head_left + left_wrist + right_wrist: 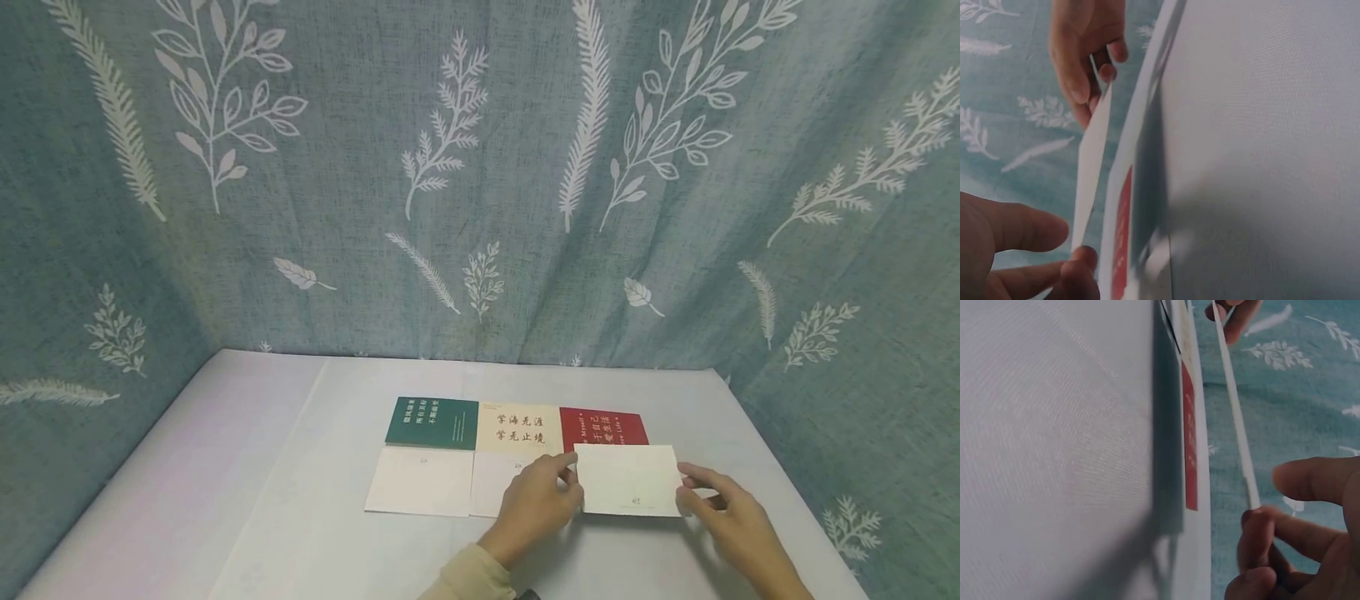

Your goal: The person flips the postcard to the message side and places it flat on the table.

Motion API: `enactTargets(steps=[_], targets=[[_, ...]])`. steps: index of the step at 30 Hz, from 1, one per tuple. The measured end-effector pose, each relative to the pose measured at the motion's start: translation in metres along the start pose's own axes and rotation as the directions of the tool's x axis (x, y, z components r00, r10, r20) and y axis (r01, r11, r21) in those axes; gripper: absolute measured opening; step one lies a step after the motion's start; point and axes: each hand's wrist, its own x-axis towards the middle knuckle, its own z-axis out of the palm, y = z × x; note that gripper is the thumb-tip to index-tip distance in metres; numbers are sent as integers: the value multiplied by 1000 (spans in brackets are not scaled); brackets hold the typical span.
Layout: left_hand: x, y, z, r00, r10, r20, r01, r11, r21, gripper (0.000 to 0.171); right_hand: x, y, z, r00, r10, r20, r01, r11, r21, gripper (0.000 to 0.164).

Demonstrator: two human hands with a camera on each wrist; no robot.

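A thin white booklet with a small printed mark near its lower edge is held above the table, its shadow below. My left hand holds its left edge, and my right hand holds its right edge. Seen edge-on in the left wrist view, the booklet spans between both hands. In the right wrist view, fingers touch the near end of the booklet, and the thumb stands a little off. Behind it lies a red booklet with white lettering, its lower part hidden.
Left of the red booklet lie a cream booklet and a green booklet in a row. Below them lie two white booklets, one at left and one partly behind my left hand. A leaf-patterned curtain hangs behind the white table.
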Motion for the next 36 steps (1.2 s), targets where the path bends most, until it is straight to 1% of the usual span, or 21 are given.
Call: enactTargets(steps=[3,8,10,14,19,21,26,28,32,35,36], targets=[[-1,1,1,1000,-7,18,6,1000,23,46,1,1,4,1000,20,18,-20,1000,-22,73],[-2,-2,1,999,-19,26,17,998,68,46,3,1,9,999,30,41,-29,999,-29,69],[-2,-4,2,999,-26,34,24,997,71,46,3,1,11,999,22,45,-21,999,-34,66],[-2,-7,3,997,-45,65,41,998,55,43,6,1,13,998,22,57,-19,998,-63,66],[-2,-9,4,994,-55,92,47,996,77,28,9,3,16,997,28,69,-22,996,-86,63],[-2,-10,4,993,-60,99,52,995,86,27,9,3,18,997,36,74,-29,996,-90,61],[-1,-10,5,992,-64,105,55,994,90,29,11,4,20,994,68,87,-59,993,-98,66],[-1,-10,5,993,-60,106,50,994,95,23,11,4,20,993,75,87,-66,993,-100,67],[-1,-10,5,993,-60,102,50,994,98,29,12,3,20,993,87,84,-78,992,-96,67],[-2,-10,5,993,-65,99,55,994,94,37,12,3,20,992,95,89,-87,993,-82,69],[-2,-10,5,993,-64,99,55,994,92,35,11,4,20,991,96,89,-90,993,-76,69]])
